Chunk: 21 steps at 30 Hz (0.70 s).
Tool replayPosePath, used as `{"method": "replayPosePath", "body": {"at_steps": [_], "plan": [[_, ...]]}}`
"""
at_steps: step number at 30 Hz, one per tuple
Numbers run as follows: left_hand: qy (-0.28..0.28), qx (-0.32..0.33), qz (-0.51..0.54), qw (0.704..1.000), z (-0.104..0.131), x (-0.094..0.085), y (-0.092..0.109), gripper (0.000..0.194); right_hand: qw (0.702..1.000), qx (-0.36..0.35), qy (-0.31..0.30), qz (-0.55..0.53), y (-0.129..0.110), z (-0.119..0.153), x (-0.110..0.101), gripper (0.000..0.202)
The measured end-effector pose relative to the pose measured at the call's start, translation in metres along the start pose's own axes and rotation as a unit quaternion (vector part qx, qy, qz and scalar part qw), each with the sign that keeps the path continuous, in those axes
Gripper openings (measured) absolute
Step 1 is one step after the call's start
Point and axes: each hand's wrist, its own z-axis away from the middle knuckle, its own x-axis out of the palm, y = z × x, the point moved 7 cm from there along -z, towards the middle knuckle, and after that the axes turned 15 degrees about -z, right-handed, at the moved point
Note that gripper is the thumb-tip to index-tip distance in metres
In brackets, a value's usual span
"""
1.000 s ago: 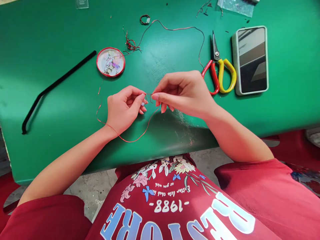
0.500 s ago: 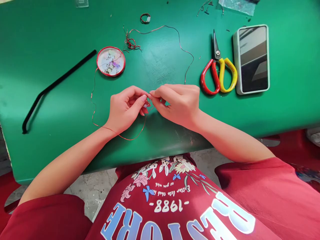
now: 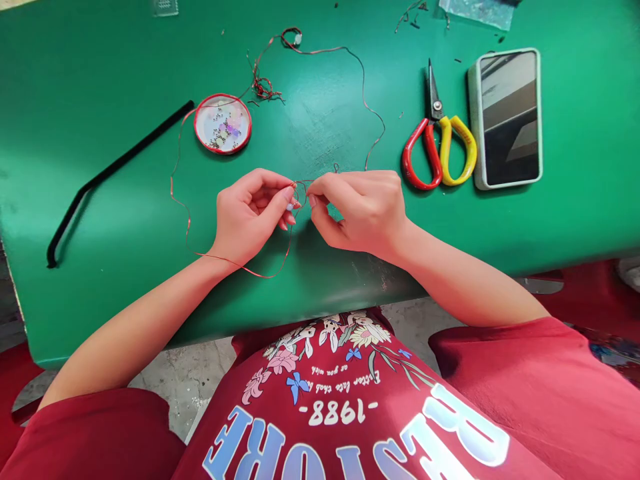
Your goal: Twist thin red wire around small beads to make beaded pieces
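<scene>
My left hand pinches a thin reddish-brown cord between thumb and forefinger. Small pale beads hang at its fingertips. To the right, my right hand has its thumb and forefinger pressed together on the same cord, and a small loop of it stands between the two hands. One length of cord crosses my left wrist and curves up past a round, red-rimmed dish holding tiny dark beads and pastel pieces. Another length runs up from behind my right hand toward the back.
Scissors with one red and one yellow handle lie right of my hands, beside a phone in a pale case. A bent black rod lies at left. Tangled cord scraps, a small dark ring and a plastic bag are farther back.
My right hand has drawn slightly right, away from my left, opening a cord loop between them. The left cord length has swung up over the dish, and cord now reaches the dark ring.
</scene>
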Motion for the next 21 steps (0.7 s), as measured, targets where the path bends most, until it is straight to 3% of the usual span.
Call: {"method": "replayPosePath", "body": {"at_steps": [6,13,16,21], "plan": [[-0.002,-0.008,-0.013,1.0,-0.001,-0.002,-0.001,0.019,0.985,0.079,-0.014,-0.155,0.01,-0.006,0.003,0.029],[-0.023,0.002,0.017,1.0,-0.002,0.0,0.001,0.022,0.884,0.188,-0.051,-0.425,0.02,-0.011,0.015,0.016],[-0.022,0.001,0.024,0.999,-0.002,0.0,0.001,0.022,0.856,0.217,-0.051,-0.466,0.024,-0.011,0.015,0.016],[-0.028,-0.006,0.022,0.999,-0.002,0.0,0.001,0.022,0.858,0.222,-0.026,-0.463,0.027,-0.01,0.012,0.016]]}}
